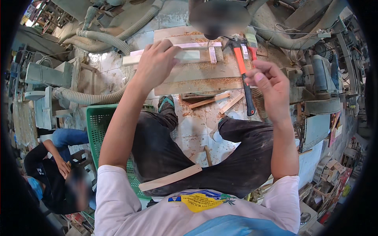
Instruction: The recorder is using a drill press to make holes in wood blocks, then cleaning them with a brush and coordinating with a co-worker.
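Note:
Over the work board point(197, 85), my left hand point(157, 61) is bent palm down with its fingers curled toward the thumb. Its fingertips are partly hidden, and anything between them does not show. Two pale wooden strips, a near one point(131, 60) and a far one point(197, 45), lie beneath and beside it. A short wooden piece point(213, 55) is at their right end. My right hand point(269, 80) is raised at the right, thumb and forefinger pinched together; what they hold is too small to name. Close beside it lies an orange and black hammer point(239, 63).
A curved wooden strip point(171, 178) rests across my lap. Wood offcuts point(209, 101) lie on the dusty tiles by my feet. A red-handled brush point(252, 50) is beyond the hammer. Left are a green crate point(94, 131), ribbed hoses point(88, 95) and a seated person point(51, 169).

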{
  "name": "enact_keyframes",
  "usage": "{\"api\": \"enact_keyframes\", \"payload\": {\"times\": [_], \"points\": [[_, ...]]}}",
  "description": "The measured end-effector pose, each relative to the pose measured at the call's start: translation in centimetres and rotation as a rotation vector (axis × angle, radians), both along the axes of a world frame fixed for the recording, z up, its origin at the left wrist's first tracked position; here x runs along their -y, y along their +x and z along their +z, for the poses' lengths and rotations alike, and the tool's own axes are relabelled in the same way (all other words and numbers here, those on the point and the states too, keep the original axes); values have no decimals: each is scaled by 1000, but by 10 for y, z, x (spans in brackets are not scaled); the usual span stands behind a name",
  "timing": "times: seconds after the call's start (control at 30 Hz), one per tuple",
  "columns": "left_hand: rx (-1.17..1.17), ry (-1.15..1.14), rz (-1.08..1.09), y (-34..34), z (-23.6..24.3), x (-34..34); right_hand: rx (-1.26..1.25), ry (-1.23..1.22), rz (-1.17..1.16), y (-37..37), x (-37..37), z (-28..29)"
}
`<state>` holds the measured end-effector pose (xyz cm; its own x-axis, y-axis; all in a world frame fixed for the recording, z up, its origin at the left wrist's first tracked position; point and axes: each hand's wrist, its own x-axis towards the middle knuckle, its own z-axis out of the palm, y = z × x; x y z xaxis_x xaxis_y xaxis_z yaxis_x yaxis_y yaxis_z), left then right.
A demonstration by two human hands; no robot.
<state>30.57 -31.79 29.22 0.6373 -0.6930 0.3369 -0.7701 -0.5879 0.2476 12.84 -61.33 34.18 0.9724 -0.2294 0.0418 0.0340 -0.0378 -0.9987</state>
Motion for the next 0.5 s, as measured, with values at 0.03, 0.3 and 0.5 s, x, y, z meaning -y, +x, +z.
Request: {"api": "enact_keyframes", "payload": {"times": [0.03, 0.3, 0.5], "points": [[19, 10, 0, 8, -6, 6, -1, -3, -14, 1, 5, 3], [-7, -42, 15, 20, -34, 45, 173, -87, -51, 13, 25, 33], [-185, -82, 127, 16, -34, 54, 471, -208, -261, 73, 39, 98]]}}
